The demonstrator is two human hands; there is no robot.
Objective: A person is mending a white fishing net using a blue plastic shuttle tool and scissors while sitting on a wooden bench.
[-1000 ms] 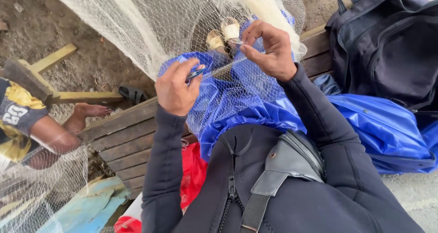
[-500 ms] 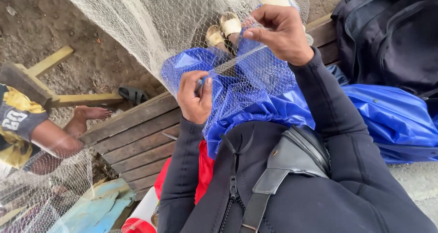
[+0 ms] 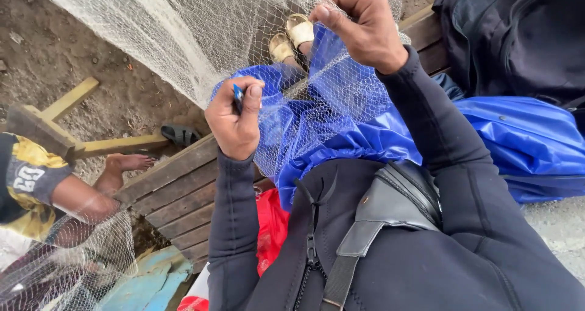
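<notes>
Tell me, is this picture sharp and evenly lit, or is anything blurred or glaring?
Head view: soft, even daylight, no hard shadows or glare; the left hand, right hand and fishing net look sharp; the near dark jacket looms large at the bottom.

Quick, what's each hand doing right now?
Left hand: closed, holding a small blue tool.
Right hand: closed, pinching the net.
</notes>
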